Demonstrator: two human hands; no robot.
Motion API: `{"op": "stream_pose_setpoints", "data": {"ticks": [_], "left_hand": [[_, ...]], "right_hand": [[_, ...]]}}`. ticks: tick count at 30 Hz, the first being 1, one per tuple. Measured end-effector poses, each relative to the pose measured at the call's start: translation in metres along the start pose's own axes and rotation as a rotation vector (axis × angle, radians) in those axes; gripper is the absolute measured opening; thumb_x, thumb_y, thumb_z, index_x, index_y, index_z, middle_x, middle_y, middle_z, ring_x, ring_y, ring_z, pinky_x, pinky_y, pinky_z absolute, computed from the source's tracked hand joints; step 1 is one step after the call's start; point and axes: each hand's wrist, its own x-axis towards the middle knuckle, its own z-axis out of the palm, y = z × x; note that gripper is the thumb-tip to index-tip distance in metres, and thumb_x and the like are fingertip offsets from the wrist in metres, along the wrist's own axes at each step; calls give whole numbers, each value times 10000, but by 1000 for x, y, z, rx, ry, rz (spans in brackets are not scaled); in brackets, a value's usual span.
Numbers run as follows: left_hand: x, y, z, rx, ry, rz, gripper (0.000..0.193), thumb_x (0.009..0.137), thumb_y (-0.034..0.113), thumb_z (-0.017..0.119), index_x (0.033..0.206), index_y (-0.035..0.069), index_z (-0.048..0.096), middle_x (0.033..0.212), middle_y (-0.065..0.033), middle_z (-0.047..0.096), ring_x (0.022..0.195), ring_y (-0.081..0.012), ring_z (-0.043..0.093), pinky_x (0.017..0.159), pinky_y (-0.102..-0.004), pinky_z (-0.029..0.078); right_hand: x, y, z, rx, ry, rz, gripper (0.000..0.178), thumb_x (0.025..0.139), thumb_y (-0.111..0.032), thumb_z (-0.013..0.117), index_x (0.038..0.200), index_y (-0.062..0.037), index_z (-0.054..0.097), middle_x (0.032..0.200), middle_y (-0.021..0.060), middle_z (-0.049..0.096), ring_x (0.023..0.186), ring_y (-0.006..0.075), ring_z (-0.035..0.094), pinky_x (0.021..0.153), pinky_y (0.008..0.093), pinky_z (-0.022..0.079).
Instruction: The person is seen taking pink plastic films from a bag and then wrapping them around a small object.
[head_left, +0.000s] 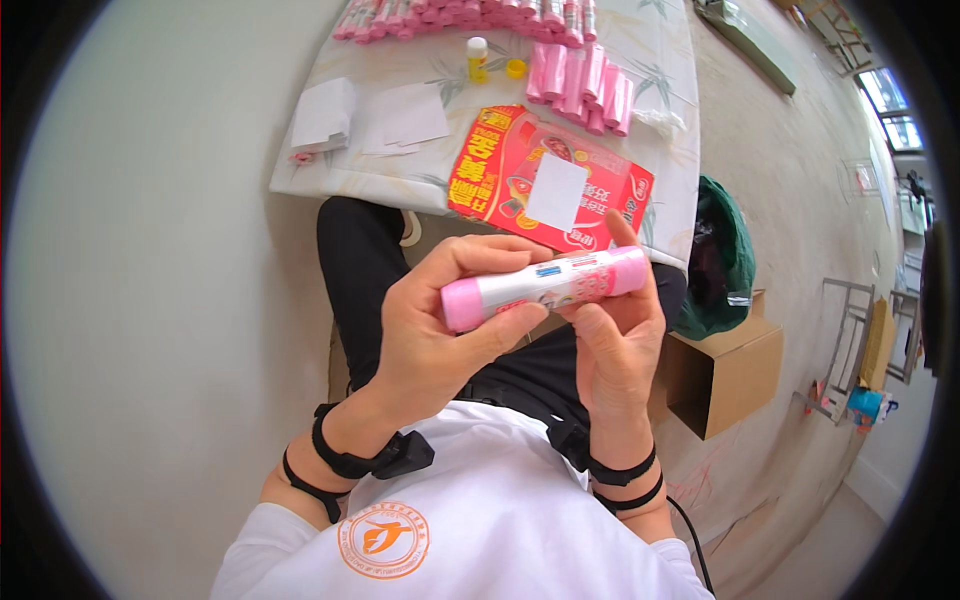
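Note:
Between my two hands, above my lap, is a pink roll (466, 304) that looks like rolled plastic bags. A shiny white, printed wrapper (545, 284) goes round its middle. My left hand (430, 315) grips the left end, thumb along the near side and fingers behind. The right hand (622, 325) holds the right end, its thumb under the wrapper's lower edge and its forefinger pointing up. Just beyond, a red printed cardboard sheet (480, 165) lies at the table's near edge, with a white slip (557, 193) on it.
On the patterned tablecloth (400, 190) lie bare pink rolls (585, 85), a pile of wrapped rolls (460, 14), stacked white papers (323, 115), a glue stick (477, 62) and its yellow cap (516, 68). To the right are a green bag (735, 260) and an open cardboard box (745, 370).

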Motion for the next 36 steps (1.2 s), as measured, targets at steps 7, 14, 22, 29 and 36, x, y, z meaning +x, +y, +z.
{"op": "stream_pose_setpoints", "data": {"ticks": [7, 14, 22, 29, 36], "left_hand": [[-6, -4, -8, -35, -14, -18, 451, 755, -16, 754, 1162, 5, 560, 1150, -182, 596, 994, -156, 599, 783, -245, 520], [3, -14, -16, 91, -140, 218, 426, 699, 13, 805, 1086, 25, 625, 1164, -178, 594, 1029, -203, 595, 847, -307, 505], [7, -11, -14, 120, -210, 220, 391, 691, -16, 796, 1044, 22, 633, 1173, -183, 596, 1037, -219, 598, 876, -315, 487], [3, -16, -13, 109, -153, 205, 275, 748, -29, 735, 985, 33, 610, 1142, -217, 565, 695, -97, 615, 486, -156, 522], [-2, -12, -7, 151, -42, 183, 264, 706, 15, 806, 914, 52, 647, 1012, -140, 646, 868, -167, 645, 733, -267, 516]], "right_hand": [[-3, 4, 5, -17, -20, 25, 452, 753, 61, 735, 1139, -7, 509, 1022, 102, 615, 876, 131, 628, 663, 225, 546], [-2, 3, 4, 20, -20, 33, 433, 758, 45, 740, 1110, -23, 497, 1026, 112, 614, 830, 106, 622, 536, 184, 501], [0, 8, -4, 115, -25, 50, 384, 805, -19, 718, 1108, -17, 482, 1046, 165, 616, 729, 113, 609, 481, 182, 470], [-2, 16, 0, 174, 30, 86, 389, 818, -51, 718, 1107, -39, 459, 1028, 207, 625, 693, 118, 616, 445, 177, 462], [-6, 19, 2, 231, 25, 53, 481, 767, -145, 788, 1056, -81, 408, 999, 221, 624, 638, 111, 614, 433, 167, 465]]}}
